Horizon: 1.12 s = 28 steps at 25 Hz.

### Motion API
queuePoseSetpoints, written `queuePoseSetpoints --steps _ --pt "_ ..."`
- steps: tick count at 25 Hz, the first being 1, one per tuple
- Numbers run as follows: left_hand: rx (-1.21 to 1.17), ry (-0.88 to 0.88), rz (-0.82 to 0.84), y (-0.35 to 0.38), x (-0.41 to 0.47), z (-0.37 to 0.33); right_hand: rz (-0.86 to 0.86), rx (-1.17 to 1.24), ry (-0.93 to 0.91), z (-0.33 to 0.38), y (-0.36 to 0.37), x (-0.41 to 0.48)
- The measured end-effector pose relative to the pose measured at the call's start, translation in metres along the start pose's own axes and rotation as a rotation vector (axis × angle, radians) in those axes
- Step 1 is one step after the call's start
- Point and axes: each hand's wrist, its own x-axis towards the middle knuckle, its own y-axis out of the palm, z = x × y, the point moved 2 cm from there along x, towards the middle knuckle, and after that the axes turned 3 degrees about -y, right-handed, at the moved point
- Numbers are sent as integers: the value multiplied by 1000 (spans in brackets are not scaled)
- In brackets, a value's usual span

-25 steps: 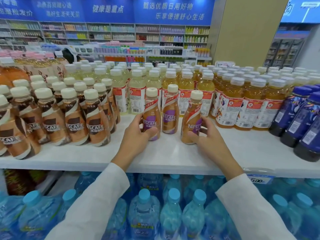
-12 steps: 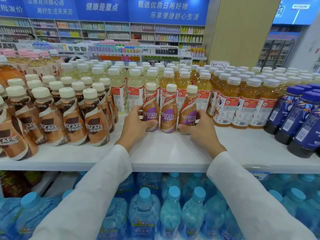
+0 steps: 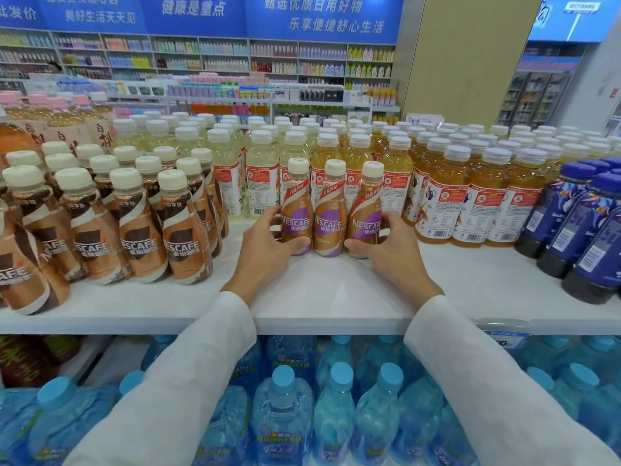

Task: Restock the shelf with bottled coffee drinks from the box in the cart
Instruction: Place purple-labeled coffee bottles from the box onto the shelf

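Hands (image 3: 265, 243) (image 3: 393, 253) around three coffee bottles (image 3: 331, 216)

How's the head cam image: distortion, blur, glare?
Head view: wide-angle distortion, the brown bottles at left and blue bottles at right lean outward; centre sharp, labels on the coffee bottles between the left hand and right hand readable; price tag blurred; lighting even, no harsh glare.

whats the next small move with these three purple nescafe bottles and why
Probably let go and draw both hands back for more bottles. The three purple-label coffee bottles stand upright, side by side, close against the tea bottles behind; the left hand grips the left one, the right hand the right one.
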Motion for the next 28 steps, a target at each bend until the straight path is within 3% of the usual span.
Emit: queuePoseSetpoints --steps 6,8,11,15,20,28 --pt "-3 14 -8 -1 0 2 46 -40 51 4 -3 1" --pt "-8 19 -10 -1 0 3 -26 -158 36 17 -4 -4" --pt "-25 14 -4 0 -1 3 -190 -242 -150 58 -6 -5" --pt "-36 12 4 -1 -2 4 16 -211 -111 79 11 8" --pt "-48 13 19 -2 -3 3 -48 -192 -112 68 21 17" --pt "-51 11 20 -2 -4 2 100 -127 -66 67 22 29"
